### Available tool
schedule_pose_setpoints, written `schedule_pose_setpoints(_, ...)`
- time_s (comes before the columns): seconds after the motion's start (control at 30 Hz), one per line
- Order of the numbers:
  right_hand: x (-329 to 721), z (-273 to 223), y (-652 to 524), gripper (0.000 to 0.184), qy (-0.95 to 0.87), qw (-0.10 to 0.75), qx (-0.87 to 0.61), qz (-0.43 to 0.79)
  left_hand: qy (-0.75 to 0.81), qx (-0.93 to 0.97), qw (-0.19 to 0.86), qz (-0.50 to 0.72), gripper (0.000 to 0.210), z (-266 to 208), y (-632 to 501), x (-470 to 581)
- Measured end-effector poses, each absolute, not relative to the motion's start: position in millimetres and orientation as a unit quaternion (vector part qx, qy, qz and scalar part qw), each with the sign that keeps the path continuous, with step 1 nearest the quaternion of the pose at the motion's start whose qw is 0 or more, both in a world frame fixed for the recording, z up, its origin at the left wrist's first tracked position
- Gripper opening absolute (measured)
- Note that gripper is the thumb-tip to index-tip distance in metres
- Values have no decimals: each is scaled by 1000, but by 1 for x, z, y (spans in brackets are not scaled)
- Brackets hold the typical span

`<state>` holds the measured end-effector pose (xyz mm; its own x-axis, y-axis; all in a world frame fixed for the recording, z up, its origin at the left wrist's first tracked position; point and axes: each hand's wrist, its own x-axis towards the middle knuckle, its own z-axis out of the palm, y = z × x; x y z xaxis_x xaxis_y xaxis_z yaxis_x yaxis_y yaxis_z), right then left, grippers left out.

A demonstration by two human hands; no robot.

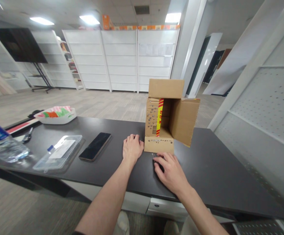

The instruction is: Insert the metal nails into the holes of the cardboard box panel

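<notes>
A cardboard box (154, 114) stands on the dark table with its opening toward me, flaps folded out. Its lower flap (156, 147) lies forward on the table and bears a row of small holes and several round metal bits. More such bits dot the box's left side beside a yellow and red strip. My left hand (133, 147) rests palm down just left of that flap, fingers lying on the table. Close to the flap's front edge, my right hand (170, 171) is curled around slim metal tweezers (153, 156); only their thin tips show.
Left of my hands lie a black phone (95, 147) and a clear plastic case (58, 153) with a white label. Farther left are a water bottle (3, 143) and a white basket (56, 119) with colourful contents. A perforated panel (266, 98) borders the right.
</notes>
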<state>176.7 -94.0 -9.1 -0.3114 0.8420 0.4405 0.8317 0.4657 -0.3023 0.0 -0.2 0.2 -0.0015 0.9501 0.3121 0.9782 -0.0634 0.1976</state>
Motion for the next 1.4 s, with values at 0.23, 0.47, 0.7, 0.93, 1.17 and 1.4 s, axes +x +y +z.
schedule_pose_setpoints(0.23,177,-4,-95,26,-831,265,-488,17,-686,-703,34,-181,30,1,-1,1)
schedule_pose_setpoints(0.47,177,-3,-95,37,-843,249,-475,43,-683,-705,41,-185,30,1,-1,0)
schedule_pose_setpoints(0.7,177,-4,-93,39,-848,237,-471,60,-684,-706,39,-182,31,2,-2,1)
schedule_pose_setpoints(0.93,176,-1,-93,29,-847,245,-466,66,-690,-703,29,-173,32,4,-2,1)
schedule_pose_setpoints(1.17,175,5,-96,27,-846,252,-464,72,-689,-704,33,-170,32,3,0,1)
schedule_pose_setpoints(1.4,175,7,-96,33,-850,235,-467,68,-687,-706,37,-170,32,4,-1,1)
